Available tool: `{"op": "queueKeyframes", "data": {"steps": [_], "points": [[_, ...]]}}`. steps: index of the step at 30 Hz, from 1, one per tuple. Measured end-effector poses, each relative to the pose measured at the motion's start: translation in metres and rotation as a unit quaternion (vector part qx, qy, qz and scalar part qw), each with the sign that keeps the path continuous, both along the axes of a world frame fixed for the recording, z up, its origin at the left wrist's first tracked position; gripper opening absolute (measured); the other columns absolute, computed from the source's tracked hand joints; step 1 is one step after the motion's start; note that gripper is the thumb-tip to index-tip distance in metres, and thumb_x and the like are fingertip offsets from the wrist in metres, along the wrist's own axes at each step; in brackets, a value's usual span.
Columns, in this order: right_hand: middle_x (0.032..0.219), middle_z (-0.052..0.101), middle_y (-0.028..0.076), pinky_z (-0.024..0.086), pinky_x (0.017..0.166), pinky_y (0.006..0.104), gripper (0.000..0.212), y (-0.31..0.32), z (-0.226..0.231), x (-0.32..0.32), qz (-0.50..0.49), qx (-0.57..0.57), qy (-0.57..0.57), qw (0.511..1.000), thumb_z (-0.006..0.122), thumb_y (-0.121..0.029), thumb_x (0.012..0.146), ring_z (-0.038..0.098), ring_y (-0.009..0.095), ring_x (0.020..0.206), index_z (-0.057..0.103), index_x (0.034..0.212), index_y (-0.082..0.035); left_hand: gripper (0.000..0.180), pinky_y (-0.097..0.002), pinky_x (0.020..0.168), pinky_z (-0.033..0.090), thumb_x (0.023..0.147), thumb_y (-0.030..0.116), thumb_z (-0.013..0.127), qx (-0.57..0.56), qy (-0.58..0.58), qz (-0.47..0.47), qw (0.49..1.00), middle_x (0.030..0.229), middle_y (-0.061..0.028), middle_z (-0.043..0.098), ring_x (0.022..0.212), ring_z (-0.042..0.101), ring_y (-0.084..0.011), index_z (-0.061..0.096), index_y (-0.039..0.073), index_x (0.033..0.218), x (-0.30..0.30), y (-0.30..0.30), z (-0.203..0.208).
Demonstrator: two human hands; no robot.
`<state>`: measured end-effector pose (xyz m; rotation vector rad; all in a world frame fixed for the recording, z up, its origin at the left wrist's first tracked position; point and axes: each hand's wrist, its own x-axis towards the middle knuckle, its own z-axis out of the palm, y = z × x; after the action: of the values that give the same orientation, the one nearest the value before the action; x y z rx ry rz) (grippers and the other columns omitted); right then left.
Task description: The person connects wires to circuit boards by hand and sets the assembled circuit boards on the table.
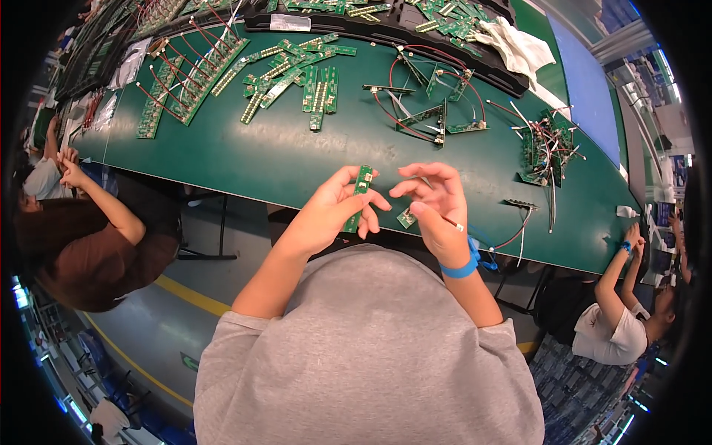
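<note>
Pinching a narrow green circuit strip [359,194], the left hand [330,211] is held beside the right hand [437,204] — fingers loosely curled around a small green piece [406,217] — above the green table [297,159].

The left hand [326,211] pinches a narrow circuit board strip [358,196] upright above the table's near edge [297,159]. Just right of that grip, the right hand [437,208] holds a small board piece [406,217]. Beyond the grip lies a pile of loose strips [297,78]; far right of it, a wired board bundle [545,148]
</note>
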<state>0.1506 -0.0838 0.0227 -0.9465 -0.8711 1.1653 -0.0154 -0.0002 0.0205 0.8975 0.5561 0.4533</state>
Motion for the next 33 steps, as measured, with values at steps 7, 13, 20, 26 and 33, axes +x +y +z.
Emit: {"op": "queueKeyframes", "data": {"steps": [7,13,20,26,33], "points": [[0.113,0.046,0.016,0.043,0.086,0.0358,0.015,0.005,-0.033,-0.007,-0.056,0.151,0.033,0.986,0.052,0.003,0.081,0.053,0.022,0.096,0.044,0.092,-0.003,0.029,-0.0318,0.068,0.054,0.093,0.007,0.039,-0.037,-0.031,-0.033,0.998,0.1,-0.0188,0.058,0.08,0.063,-0.024,0.04,-0.005,0.119,-0.001,-0.003,0.006],[0.122,0.039,0.019,0.035,0.091,0.0402,0.036,0.003,-0.013,-0.014,-0.209,0.172,-0.506,0.819,0.064,-0.007,0.069,0.038,0.034,0.113,0.056,0.104,-0.005,0.033,-0.0349,0.07,0.055,0.093,0.01,0.041,-0.038,-0.037,0.011,0.999,0.102,-0.0224,0.057,0.083,0.064,-0.0272,0.038,-0.003,0.123,-0.003,-0.005,0.002],[0.094,0.048,0.013,0.043,0.06,0.0265,0.025,-0.02,0.016,-0.01,-0.097,-0.043,-0.389,0.915,0.054,0.002,0.071,0.049,0.017,0.065,0.052,0.096,-0.002,0.032,-0.0351,0.071,0.056,0.093,0.009,0.042,-0.01,-0.004,0.04,0.999,0.104,-0.0236,0.057,0.089,0.063,-0.0282,0.039,-0.004,0.122,-0.003,-0.004,0.001],[0.102,0.058,0.017,0.048,0.067,0.0261,0.018,-0.021,0.013,0.002,-0.051,-0.033,-0.055,0.997,0.051,0.001,0.087,0.061,0.018,0.083,0.043,0.103,0.0,0.031,-0.0327,0.071,0.055,0.093,0.008,0.041,0.028,0.017,0.021,0.999,0.106,-0.0208,0.057,0.09,0.062,-0.0267,0.04,-0.004,0.122,-0.001,-0.009,0.006],[0.116,0.051,0.023,0.048,0.087,0.0401,0.02,-0.011,0.0,0.002,0.004,0.075,-0.008,0.997,0.051,-0.001,0.088,0.056,0.031,0.104,0.046,0.107,0.003,0.033,-0.0298,0.074,0.053,0.094,0.009,0.041,0.057,0.005,-0.005,0.998,0.106,-0.0166,0.057,0.093,0.061,-0.0237,0.04,-0.004,0.124,0.0,-0.015,0.016]]}}
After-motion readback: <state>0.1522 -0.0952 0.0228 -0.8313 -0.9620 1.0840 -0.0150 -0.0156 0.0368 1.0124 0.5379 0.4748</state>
